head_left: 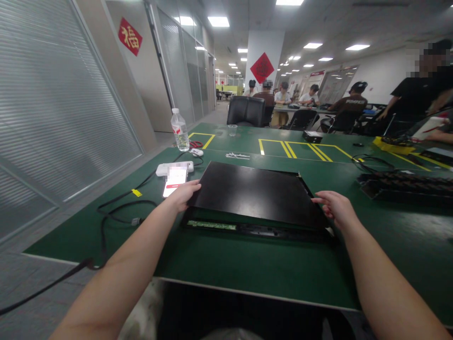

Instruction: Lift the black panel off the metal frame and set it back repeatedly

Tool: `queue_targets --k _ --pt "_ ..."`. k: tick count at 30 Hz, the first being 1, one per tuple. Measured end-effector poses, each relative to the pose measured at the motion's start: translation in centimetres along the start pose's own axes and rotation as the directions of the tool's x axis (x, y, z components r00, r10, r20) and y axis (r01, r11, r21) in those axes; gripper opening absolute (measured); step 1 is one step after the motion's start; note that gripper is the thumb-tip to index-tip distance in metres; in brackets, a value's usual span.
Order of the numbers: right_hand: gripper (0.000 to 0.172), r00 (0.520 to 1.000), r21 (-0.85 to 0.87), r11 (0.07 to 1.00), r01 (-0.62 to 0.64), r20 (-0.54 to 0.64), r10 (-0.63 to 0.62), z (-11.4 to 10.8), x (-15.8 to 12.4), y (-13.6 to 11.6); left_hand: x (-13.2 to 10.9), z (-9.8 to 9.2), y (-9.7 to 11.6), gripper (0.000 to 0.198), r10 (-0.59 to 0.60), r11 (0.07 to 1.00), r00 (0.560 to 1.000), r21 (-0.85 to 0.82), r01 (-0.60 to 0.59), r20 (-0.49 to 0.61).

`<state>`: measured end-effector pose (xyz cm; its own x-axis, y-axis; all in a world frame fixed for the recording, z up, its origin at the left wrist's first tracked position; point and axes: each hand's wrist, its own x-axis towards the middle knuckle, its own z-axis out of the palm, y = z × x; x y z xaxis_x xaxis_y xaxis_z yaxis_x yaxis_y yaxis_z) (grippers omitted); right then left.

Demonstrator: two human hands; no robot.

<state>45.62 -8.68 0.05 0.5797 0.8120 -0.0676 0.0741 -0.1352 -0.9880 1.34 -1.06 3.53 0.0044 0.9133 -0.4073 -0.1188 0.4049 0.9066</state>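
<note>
The person is gripping a flat black cover at both ends: the left hand is closing over its near-left corner with the fingers lying on top, and the right hand is curling its fingers around the right edge. The cover is sitting in the middle of the green desk, tilted slightly over a low black chassis, whose near strip is showing below it with a green circuit board at the left. Just left of the left hand a phone is lying against a white power bank, and a black cable is looping off the near-left edge. Farther back on the left a water bottle is standing upright, with a clear cup to its right. A dark tray is lying to the right, well apart from the right hand. People are sitting at far desks.
</note>
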Motion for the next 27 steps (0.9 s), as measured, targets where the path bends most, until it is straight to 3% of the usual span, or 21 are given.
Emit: queue_targets --k 12,18,27 --pt "0.021 0.995 -0.249 0.965 0.082 -0.032 -0.093 0.0 0.2 0.5 0.0 0.1 -0.2 0.035 -0.009 1.0 1.0 0.004 0.009 0.023" --pt "0.022 0.987 -0.427 0.894 0.134 -0.022 -0.158 -0.3 0.7 0.9 0.1 -0.1 -0.3 0.037 0.0 1.0 0.999 0.004 -0.001 0.035" --pt "0.012 0.973 -0.641 0.747 0.177 -0.003 -0.233 0.6 -0.5 -0.4 -0.9 0.8 0.1 0.039 -0.003 0.999 1.0 0.041 0.003 -0.007"
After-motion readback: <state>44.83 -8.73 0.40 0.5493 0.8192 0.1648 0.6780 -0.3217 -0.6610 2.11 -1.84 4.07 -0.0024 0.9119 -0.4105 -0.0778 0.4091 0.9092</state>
